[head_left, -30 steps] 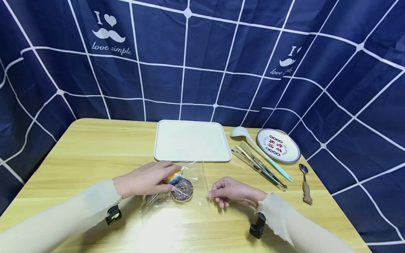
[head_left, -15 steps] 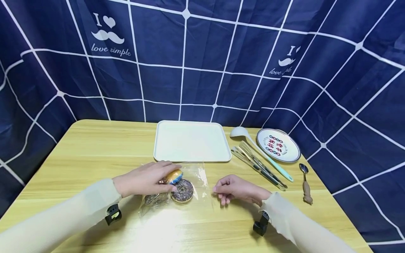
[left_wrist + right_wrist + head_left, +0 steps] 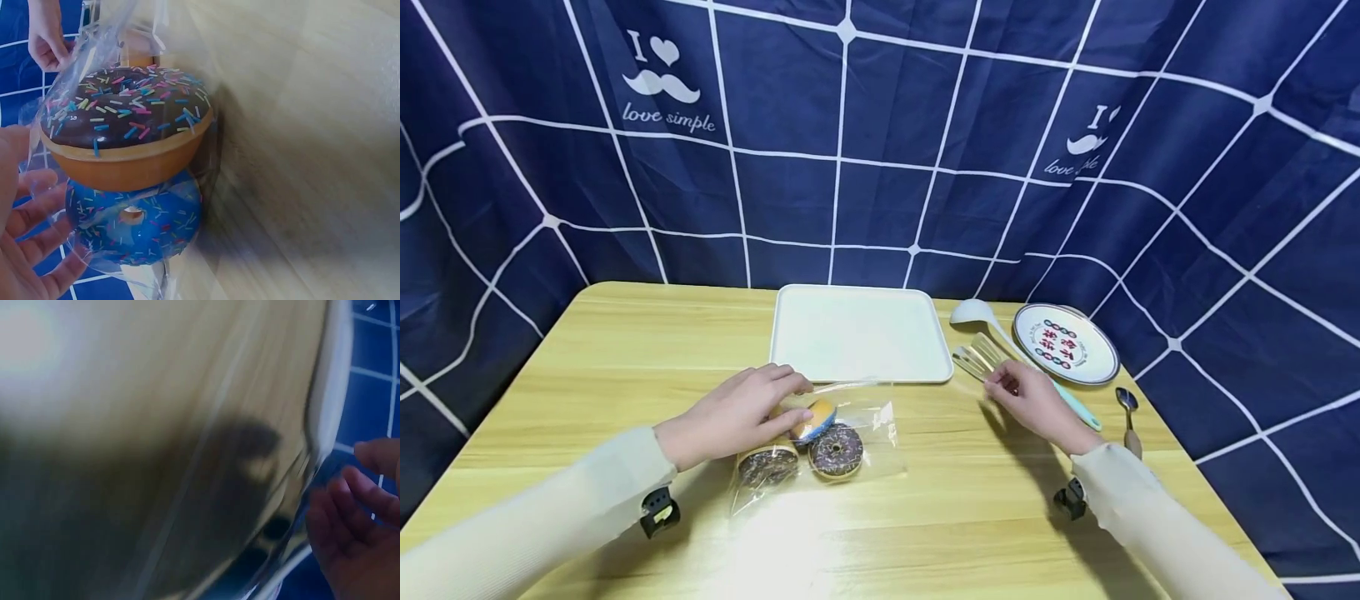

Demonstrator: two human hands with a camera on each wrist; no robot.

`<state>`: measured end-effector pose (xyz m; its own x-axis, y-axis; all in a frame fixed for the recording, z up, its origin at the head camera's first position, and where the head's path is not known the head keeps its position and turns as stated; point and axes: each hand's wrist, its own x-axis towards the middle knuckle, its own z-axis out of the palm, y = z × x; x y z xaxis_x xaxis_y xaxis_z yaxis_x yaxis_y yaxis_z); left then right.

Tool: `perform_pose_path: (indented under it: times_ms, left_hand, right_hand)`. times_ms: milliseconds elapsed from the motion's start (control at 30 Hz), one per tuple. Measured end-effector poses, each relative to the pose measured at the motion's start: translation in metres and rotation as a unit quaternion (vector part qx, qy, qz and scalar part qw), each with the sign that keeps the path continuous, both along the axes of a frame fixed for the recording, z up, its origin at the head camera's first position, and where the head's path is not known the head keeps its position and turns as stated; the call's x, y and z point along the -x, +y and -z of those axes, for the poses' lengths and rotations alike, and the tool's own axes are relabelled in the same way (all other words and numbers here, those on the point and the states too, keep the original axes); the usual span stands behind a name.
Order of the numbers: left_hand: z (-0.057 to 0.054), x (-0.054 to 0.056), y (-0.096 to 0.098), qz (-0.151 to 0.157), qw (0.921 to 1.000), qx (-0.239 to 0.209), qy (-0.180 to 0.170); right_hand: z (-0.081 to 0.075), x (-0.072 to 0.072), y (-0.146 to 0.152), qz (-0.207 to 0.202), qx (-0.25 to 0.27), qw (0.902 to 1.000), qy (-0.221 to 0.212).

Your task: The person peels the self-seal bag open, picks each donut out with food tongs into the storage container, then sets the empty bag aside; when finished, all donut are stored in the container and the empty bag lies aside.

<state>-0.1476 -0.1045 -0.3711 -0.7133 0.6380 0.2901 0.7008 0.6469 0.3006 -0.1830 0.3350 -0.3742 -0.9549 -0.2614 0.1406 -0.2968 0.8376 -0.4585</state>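
A clear plastic bag (image 3: 880, 429) lies on the table with several doughnuts inside. In the head view these include a chocolate-iced doughnut (image 3: 837, 451), a second dark one (image 3: 767, 465) and a blue-iced one (image 3: 817, 421) tipped on its side. My left hand (image 3: 737, 419) rests at the bag's left side, fingers spread; the left wrist view shows them beside the blue doughnut (image 3: 137, 222) and a sprinkled chocolate one (image 3: 125, 119). Metal tongs (image 3: 972, 358) lie right of the tray, partly hidden under my right hand (image 3: 1036, 404). In the right wrist view, its thumb and fingers stand apart above them.
A white rectangular tray (image 3: 861, 333) stands behind the bag. At the right are a white ladle (image 3: 972, 312) with a mint handle, a patterned plate (image 3: 1067, 344) and a spoon (image 3: 1127, 402), partly covered by the right sleeve. A blue checked cloth (image 3: 790, 100) hangs behind the table.
My right hand has left the bag's right edge and moved right and away, over the tongs. My left hand has shifted slightly left, uncovering more of the doughnuts.
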Motion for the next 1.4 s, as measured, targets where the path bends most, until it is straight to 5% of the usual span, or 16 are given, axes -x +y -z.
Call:
perform_pose_path:
  times_ms: [133, 333, 600, 933, 1133, 1400]
  left_hand:
    - [0.0, 0.001, 0.0, 0.005, 0.9998, -0.018, 0.003]
    - [-0.002, 0.001, 0.002, 0.007, 0.9993, -0.035, -0.003]
    - [-0.002, 0.003, 0.006, 0.015, 0.9988, -0.045, -0.008]
    - [-0.001, 0.002, 0.008, 0.017, 0.9975, -0.067, -0.013]
    - [-0.001, 0.002, 0.006, 0.015, 0.9959, -0.08, -0.039]
    - [0.0, 0.004, 0.006, 0.029, 0.9916, -0.106, -0.069]
  right_hand:
    - [0.001, 0.002, 0.015, 0.015, -0.065, 0.9964, 0.051]
    - [0.004, 0.006, 0.026, 0.023, -0.123, 0.9921, 0.013]
    - [0.01, 0.012, 0.027, 0.031, -0.122, 0.9907, -0.052]
    - [0.008, 0.012, 0.032, 0.016, -0.092, 0.9954, -0.022]
    - [-0.008, 0.004, 0.029, -0.027, -0.079, 0.9962, 0.024]
    - [-0.021, -0.01, 0.02, -0.148, -0.068, 0.986, 0.036]
